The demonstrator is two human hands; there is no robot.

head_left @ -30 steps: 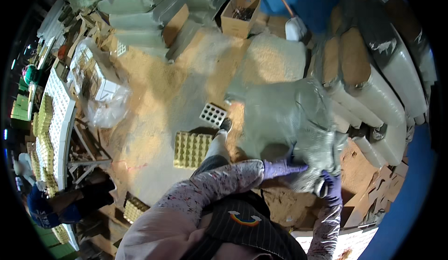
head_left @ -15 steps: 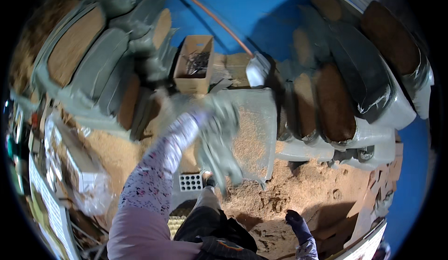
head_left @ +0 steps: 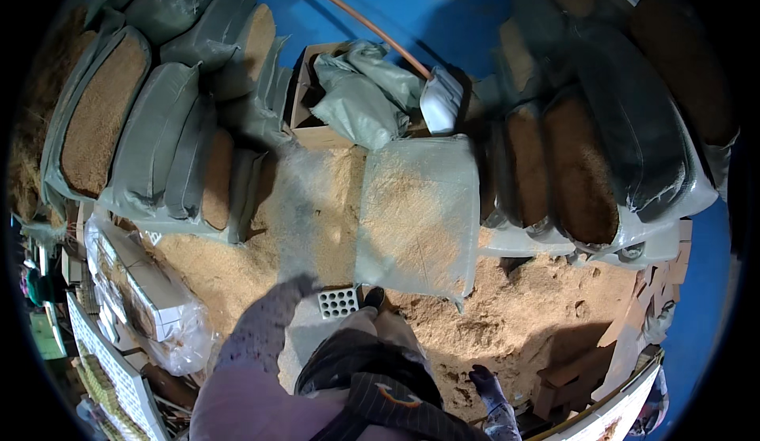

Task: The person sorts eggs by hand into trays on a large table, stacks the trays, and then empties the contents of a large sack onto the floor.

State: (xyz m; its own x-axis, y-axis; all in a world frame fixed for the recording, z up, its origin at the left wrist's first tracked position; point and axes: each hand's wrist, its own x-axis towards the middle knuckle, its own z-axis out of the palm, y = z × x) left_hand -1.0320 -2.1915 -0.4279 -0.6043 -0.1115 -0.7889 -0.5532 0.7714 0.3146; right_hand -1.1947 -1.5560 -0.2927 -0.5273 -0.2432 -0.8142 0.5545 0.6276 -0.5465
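Note:
My left hand (head_left: 301,286) hangs just above the perforated white block (head_left: 339,304), blurred and in shade, so its fingers are not clear. My right hand (head_left: 482,379), in a dark glove, is low on the right over the sawdust-like material (head_left: 546,298), loosely open with nothing visible in it. A crumpled green woven sack (head_left: 356,96) lies over the cardboard box (head_left: 321,136), covering most of its opening. Nearer me, a flat green sack (head_left: 419,211) is spread out with tan crumbs scattered on it.
Filled green sacks (head_left: 154,120) with tan contents stand stacked on the left, and more sacks (head_left: 578,172) on the right. A shovel (head_left: 442,102) with a long orange handle rests behind the box. Plastic-wrapped boxes (head_left: 150,283) lie at left; cardboard pieces (head_left: 582,374) lie at lower right.
The crumpled sack has gone from my left hand to the top of the box. My left hand has drawn back toward me. My right hand has moved slightly left and down.

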